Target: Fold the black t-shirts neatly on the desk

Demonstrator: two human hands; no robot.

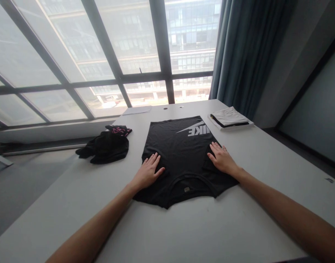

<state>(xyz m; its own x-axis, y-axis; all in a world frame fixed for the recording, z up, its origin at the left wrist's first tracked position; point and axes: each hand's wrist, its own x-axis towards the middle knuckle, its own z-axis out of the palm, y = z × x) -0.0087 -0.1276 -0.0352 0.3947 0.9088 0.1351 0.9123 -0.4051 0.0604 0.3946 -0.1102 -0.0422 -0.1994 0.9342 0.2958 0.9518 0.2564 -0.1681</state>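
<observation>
A black T-shirt (181, 157) lies spread on the white table, its neckline toward me and its hem toward the window. White lettering with a swoosh shows upside down near the far right of the shirt. My left hand (149, 171) rests flat on the shirt's left side, fingers stretched out. On the right side, my right hand (221, 157) lies with fingers spread over the fabric by the sleeve. Both sleeves look turned in over the body, partly covered by my hands. A small label sits inside the collar.
To the left, a crumpled pile of black clothing (110, 146) with some pink print lies near the table's edge. Folded white and black garments (230, 118) are stacked at the far right of the white table (266, 164). A pale sheet (137, 110) lies at the far end, before the window.
</observation>
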